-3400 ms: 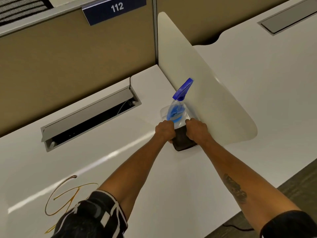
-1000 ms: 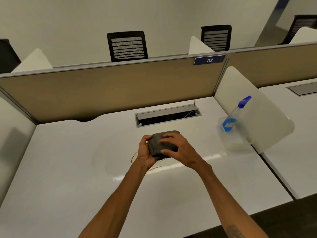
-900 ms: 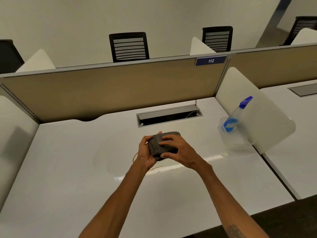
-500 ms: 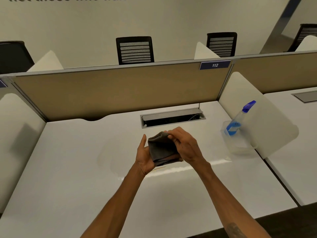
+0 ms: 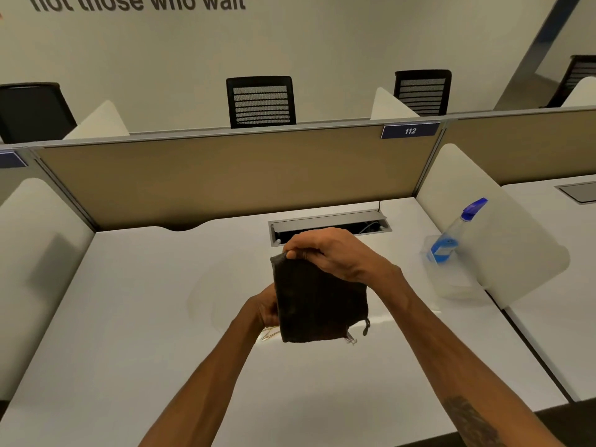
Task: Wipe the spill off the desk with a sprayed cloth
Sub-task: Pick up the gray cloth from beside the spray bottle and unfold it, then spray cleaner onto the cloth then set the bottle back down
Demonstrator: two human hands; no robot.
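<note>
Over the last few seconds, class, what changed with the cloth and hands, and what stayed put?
Both hands lifted the dark cloth out of the clear tub; right hand now pinches its top edge, unfolding it, left hand behind it. Spray bottle stayed in the tub, untouched.

A cream wall [image 5: 322, 37] fills the top of the frame, with dark lettering [image 5: 138, 2] cut off at the upper left. Below it, 3 black mesh-backed chairs [image 5: 260, 101] stand behind a tan partition [image 5: 225, 175] that crosses the middle and carries a blue plate reading 112 [image 5: 410, 131] at the upper right. White curved side dividers [image 5: 483, 221] stand at the left and right edges. Dark floor [image 5: 574, 417] shows in the lower right corner.
</note>
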